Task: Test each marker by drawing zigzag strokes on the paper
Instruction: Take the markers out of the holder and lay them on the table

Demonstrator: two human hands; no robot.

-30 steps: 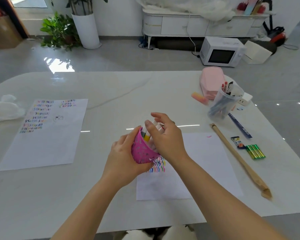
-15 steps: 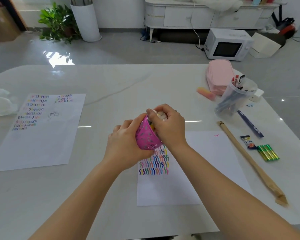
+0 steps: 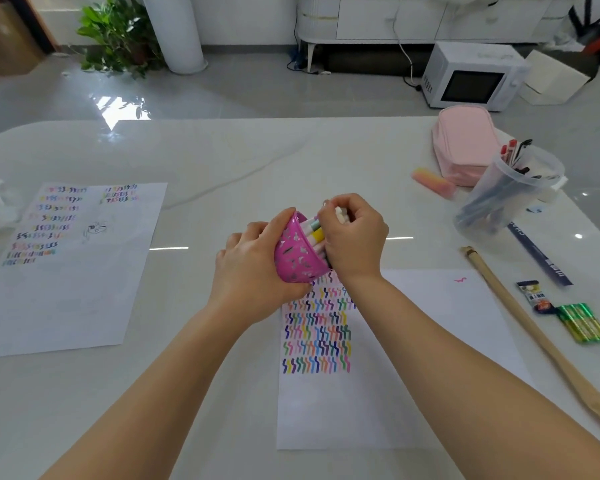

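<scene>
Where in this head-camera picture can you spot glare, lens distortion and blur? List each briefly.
Head view throughout: window glare on the floor and bright streaks on the table; the wide lens bows the table's far edge; the top-left corner looks soft, the paper sharp.

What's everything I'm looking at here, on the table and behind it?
table: one, white, fills the view
near paper: one, white with coloured zigzag rows, table's near centre
far paper: one, white with zigzags, table's left
marker cup: one, magenta, tilted over the near paper
markers: several, mixed colours, in the marker cup
pencil case: one, pink, far right
clear tub: one, holding pens, beside the pencil case
stick: one, wooden, right side
ruler: one, dark blue, right of the stick
microwave: one, white, floor beyond
plant: one, green, floor, far left
left hand: one, grips the marker cup
right hand: one, grips the markers' tops
</scene>
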